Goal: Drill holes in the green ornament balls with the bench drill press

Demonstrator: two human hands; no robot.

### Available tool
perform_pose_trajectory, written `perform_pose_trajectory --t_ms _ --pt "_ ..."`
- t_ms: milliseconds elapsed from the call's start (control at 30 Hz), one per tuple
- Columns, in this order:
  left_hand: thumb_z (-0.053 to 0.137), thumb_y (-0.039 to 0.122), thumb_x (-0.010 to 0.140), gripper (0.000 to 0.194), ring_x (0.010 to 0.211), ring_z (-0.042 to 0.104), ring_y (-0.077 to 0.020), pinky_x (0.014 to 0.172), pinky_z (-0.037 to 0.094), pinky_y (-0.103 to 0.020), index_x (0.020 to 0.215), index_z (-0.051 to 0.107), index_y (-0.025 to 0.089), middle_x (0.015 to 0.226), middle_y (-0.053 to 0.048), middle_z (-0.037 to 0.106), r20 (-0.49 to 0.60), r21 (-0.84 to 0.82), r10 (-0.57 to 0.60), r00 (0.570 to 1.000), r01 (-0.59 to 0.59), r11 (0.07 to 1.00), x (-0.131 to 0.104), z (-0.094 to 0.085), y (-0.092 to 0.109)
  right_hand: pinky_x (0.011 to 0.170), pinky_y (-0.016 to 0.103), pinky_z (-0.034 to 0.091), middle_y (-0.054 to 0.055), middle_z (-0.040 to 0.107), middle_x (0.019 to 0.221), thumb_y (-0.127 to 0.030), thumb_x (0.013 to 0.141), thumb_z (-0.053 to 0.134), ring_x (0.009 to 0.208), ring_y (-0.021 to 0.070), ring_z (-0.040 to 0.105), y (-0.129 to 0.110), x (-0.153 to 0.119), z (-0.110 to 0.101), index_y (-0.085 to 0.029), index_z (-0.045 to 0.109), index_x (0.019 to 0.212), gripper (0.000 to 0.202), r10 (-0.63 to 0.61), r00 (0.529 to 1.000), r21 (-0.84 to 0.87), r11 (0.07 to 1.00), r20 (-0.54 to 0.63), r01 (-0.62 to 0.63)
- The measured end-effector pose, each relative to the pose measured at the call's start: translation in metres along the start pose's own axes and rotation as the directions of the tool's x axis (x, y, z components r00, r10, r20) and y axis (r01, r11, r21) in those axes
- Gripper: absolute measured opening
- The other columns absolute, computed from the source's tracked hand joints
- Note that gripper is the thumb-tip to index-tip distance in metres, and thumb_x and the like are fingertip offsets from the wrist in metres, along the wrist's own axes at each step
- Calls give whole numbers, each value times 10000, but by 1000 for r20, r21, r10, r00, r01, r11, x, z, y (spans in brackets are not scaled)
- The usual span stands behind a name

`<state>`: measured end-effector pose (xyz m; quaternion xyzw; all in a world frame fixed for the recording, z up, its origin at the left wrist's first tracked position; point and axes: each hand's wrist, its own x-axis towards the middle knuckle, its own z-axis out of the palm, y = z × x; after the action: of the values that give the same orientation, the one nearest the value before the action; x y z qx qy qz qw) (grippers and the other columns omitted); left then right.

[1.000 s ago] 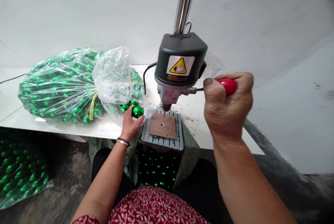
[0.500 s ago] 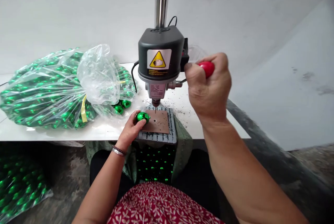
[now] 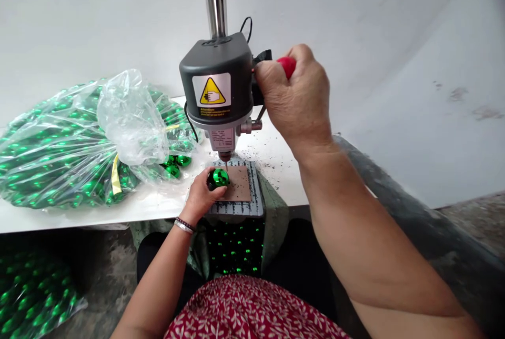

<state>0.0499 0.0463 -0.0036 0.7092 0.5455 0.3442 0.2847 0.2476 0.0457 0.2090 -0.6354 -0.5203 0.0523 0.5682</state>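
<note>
Between the thumb and fingers of my left hand (image 3: 202, 192) is a shiny green bauble (image 3: 221, 177), held over the brown board (image 3: 240, 191) on the drill press base (image 3: 255, 205). The thin drill bit (image 3: 226, 167) points down right beside the bauble; whether they touch I cannot tell. My right hand (image 3: 302, 102) is wrapped round the red knob (image 3: 288, 67) of the feed lever, to the right of the dark grey drill press head (image 3: 215, 83). A yellow warning label is stuck on the head.
A large clear plastic bag (image 3: 67, 144) full of green baubles fills the table's left side, with a few loose baubles (image 3: 182, 160) beside it. Dark shavings lie around the base. Another bag of baubles (image 3: 35, 286) is on the floor at left; more baubles (image 3: 236, 247) show below the base.
My left hand has brought the bauble closer to the drill bit. My right hand, still on the knob, has moved up relative to the drill head. The camera view has shifted slightly.
</note>
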Motion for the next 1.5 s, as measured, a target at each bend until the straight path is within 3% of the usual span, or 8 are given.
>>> perform_pose_trajectory --t_ms 133,333,567,767,933,1133,1267,1500 --pt "797 163 730 475 1063 717 -270 990 563 -419 1192 696 200 1140 -66 779 69 83 111 991 -117 990 5 0 6 746 236 313 -111 332 634 -247 981 618 638 51 290 1 -1 1 -240 323 698 408 -7 1000 39 999 -13 8" --pt "840 120 693 577 1223 687 -324 1112 531 -487 1247 708 213 1296 -98 757 113 165 167 980 -184 969 9 3 8 753 239 325 -109 363 654 -236 973 634 659 61 323 2 -1 1 -243 340 716 390 -9 1000 71 997 -21 10" --pt "799 247 831 477 1192 715 -286 1087 553 -449 1297 703 211 1280 -87 778 142 -17 124 982 -122 992 4 6 6 722 262 344 -93 396 662 -252 977 636 672 87 356 3 -3 2 -244 351 728 379 1 1000 58 998 -29 0" --pt "819 278 809 498 1094 733 -284 1026 571 -435 1294 719 226 1166 -61 805 105 0 69 992 -69 998 2 11 5 763 247 353 -93 411 705 -259 1002 592 711 69 394 5 -3 3 -232 369 768 325 18 1000 45 999 6 -19" --pt "822 287 817 506 1059 729 -299 993 564 -450 1307 712 220 1123 -73 804 87 39 82 993 -85 996 1 16 -1 724 241 387 -94 405 697 -321 957 611 678 65 407 20 -12 1 -240 372 788 303 -140 989 98 985 -47 144" --pt "827 317 830 549 1037 723 -311 975 555 -454 1349 691 202 1120 -91 800 97 67 68 993 -75 995 -1 20 -3 590 250 381 -87 451 616 -388 809 592 577 78 382 35 -42 -3 -246 450 765 205 -273 939 67 954 -208 292" --pt "823 344 841 544 1033 718 -311 968 548 -449 1349 687 199 1123 -91 797 97 112 62 993 -73 991 -1 21 -2 561 252 394 -89 486 558 -365 709 553 515 76 387 33 -54 -6 -242 482 714 142 -255 939 39 962 -232 271" --pt "815 334 863 517 1045 714 -295 960 537 -413 1343 684 193 1126 -79 798 109 113 33 993 -46 993 -2 20 3 597 255 405 -83 488 537 -430 698 577 524 77 406 32 -56 -9 -234 492 676 215 -207 951 -4 977 -230 212"
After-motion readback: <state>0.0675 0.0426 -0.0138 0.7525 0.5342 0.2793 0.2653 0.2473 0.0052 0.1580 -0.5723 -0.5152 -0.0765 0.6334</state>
